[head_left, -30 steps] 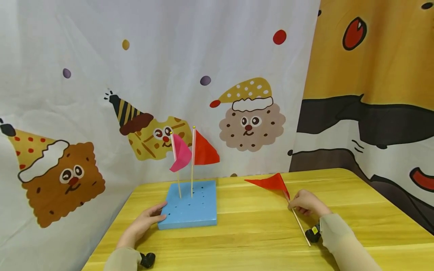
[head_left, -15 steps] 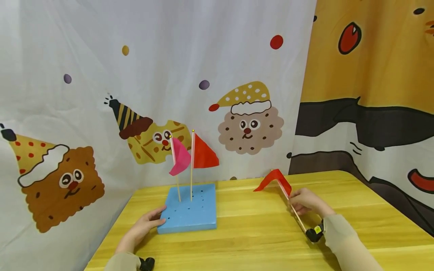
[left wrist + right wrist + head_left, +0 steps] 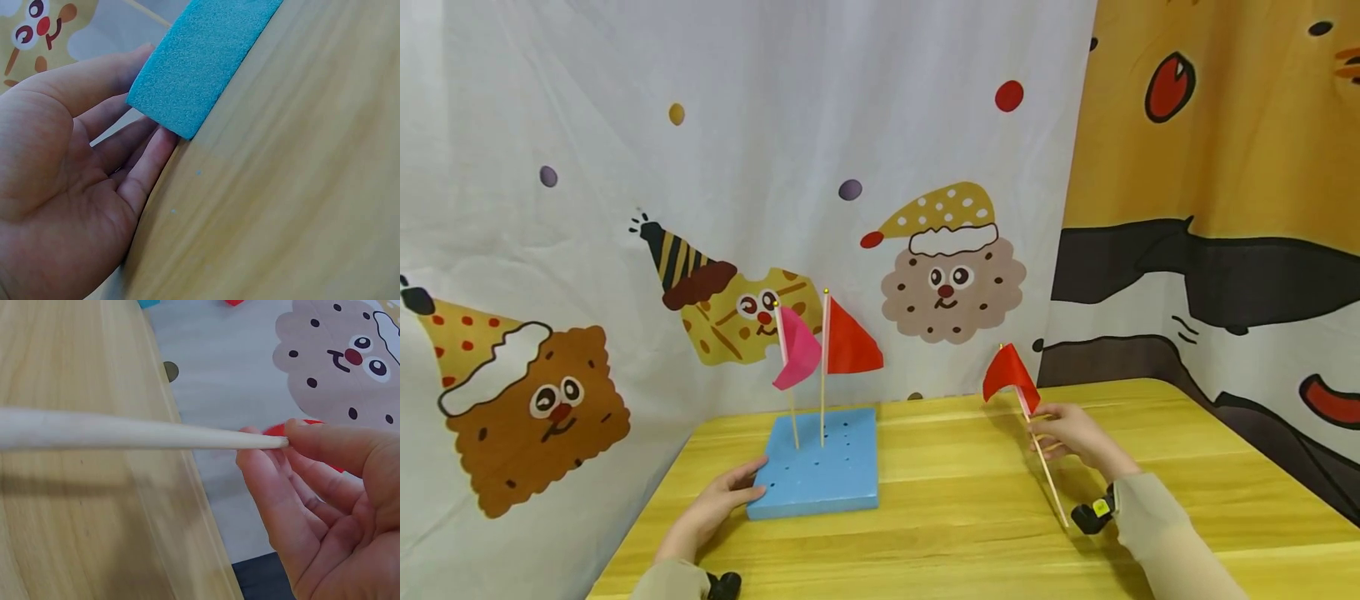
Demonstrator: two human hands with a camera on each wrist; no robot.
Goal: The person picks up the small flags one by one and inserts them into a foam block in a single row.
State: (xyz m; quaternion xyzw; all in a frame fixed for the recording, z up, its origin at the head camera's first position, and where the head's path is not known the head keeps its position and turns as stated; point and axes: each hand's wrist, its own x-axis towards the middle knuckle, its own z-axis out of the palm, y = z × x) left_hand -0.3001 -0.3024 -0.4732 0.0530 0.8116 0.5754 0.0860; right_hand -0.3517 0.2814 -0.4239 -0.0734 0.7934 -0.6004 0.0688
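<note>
My left hand (image 3: 711, 510) rests against the left edge of a blue foam block (image 3: 842, 487), its fingertips touching the side. Close up in the left wrist view, the extended fingers lie along the foam block's end (image 3: 200, 69). My right hand (image 3: 1078, 437) pinches the stick of a red flag (image 3: 1002, 372) between thumb and fingers, with the stick slanting down toward me. The right wrist view shows the wooden stick (image 3: 125, 432) end-on, hiding most of the red cloth. A pink flag (image 3: 801, 350) and a second red flag (image 3: 853, 342) stand upright in the block.
The block's top has several small holes. All sits on a wood-grain table (image 3: 955, 533). Behind it hangs a white curtain (image 3: 760, 108) printed with cartoon biscuits, with a yellow and dark one at the right.
My right hand has lifted the red flag and turned its stick more upright. The cloth now droops higher up. My left hand stays at the block.
</note>
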